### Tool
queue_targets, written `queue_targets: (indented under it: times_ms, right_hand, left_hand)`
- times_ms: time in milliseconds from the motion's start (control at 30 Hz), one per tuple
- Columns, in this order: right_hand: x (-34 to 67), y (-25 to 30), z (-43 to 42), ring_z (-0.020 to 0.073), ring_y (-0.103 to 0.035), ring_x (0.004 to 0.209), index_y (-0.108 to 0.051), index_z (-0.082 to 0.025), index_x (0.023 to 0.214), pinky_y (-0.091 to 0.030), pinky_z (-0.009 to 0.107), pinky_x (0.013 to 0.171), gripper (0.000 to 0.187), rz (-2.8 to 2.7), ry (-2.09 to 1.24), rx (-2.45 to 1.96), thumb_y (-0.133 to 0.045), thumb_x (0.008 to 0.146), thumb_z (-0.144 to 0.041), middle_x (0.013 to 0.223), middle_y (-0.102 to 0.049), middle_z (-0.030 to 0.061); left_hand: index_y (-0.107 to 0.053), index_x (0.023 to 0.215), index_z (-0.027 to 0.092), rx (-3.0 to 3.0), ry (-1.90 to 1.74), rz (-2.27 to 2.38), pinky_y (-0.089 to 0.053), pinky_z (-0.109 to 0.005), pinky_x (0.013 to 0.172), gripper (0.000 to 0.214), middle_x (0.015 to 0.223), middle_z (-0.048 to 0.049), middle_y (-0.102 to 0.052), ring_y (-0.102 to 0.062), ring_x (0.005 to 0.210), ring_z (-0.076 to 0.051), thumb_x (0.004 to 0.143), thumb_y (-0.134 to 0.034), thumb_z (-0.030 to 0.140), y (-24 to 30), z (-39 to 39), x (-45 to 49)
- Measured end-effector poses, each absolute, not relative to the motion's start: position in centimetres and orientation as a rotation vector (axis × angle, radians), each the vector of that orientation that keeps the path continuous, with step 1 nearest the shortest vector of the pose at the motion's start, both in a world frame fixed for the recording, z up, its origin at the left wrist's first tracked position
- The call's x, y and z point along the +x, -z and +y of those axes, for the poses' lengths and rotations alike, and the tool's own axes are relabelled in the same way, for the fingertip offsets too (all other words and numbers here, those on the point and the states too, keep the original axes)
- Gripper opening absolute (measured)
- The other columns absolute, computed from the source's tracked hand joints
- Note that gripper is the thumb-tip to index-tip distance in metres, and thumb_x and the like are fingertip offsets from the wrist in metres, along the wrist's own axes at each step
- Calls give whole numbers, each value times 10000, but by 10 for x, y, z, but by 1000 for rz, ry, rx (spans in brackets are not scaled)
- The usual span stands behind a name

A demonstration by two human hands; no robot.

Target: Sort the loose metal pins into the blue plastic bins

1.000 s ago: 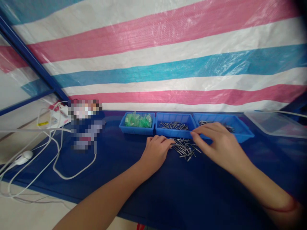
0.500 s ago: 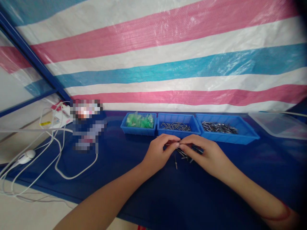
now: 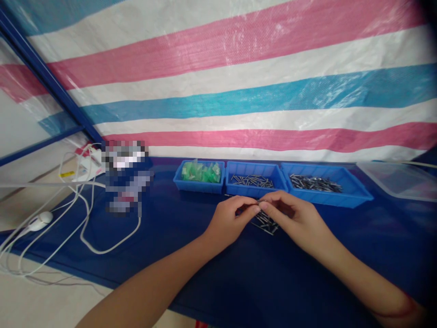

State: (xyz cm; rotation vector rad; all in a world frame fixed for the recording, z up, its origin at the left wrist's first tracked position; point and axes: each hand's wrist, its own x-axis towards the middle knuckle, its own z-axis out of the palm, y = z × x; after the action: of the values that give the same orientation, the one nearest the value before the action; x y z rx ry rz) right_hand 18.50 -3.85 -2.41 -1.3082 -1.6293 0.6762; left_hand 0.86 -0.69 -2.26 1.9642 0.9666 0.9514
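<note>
My left hand (image 3: 232,219) and my right hand (image 3: 292,218) meet at the fingertips above the table. Thumb and forefinger of each are pinched together on a small metal piece, mostly covered, that looks like a blind rivet. Right under the fingers lies a loose pile of thin metal blind rivets (image 3: 266,224), partly hidden by my hands. The tip of one thin rivet pin (image 3: 231,196) shows beyond my left knuckles. Behind my hands stand a blue bin of rivets (image 3: 254,190) and a longer blue bin of metal pieces (image 3: 331,198).
To the left, a smaller blue bin (image 3: 200,187) contains green plastic bags (image 3: 201,172). A clear plastic lid (image 3: 398,182) lies at the far right. White cables (image 3: 89,223) and a power strip (image 3: 89,165) spread over the left side. A striped sheet (image 3: 239,95) hangs behind the blue table (image 3: 239,282).
A single rivet seen in front of the pile is no longer there. A thin pin tip now shows past my left knuckles. Both hands stay pinched together, slightly further right in view.
</note>
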Motion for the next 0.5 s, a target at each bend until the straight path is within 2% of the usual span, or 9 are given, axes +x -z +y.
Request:
queue_targets:
  times_ms: [233,500]
  right_hand:
    - [187,25,-39,180,-608,809,-648,-228,901,-484,313,717,165,-1640,-699,-1256,-593,857,-377,884,-655,34]
    - [188,19,-40,170,-608,777,-650,-232,903,-481,310,695,155,-1726,-619,-1263,-561,880,-356,844,-649,29]
  left_hand:
    - [-690,947,156,2090,-865,914,-424,-228,688,195,825,-27,-656,-571,737,-132,890,-571,300,20,-7,11]
    - [-675,883,151,2025,-1024,991,-426,-232,673,163,799,-24,-626,-555,717,-129,862,-603,297,20,-8,9]
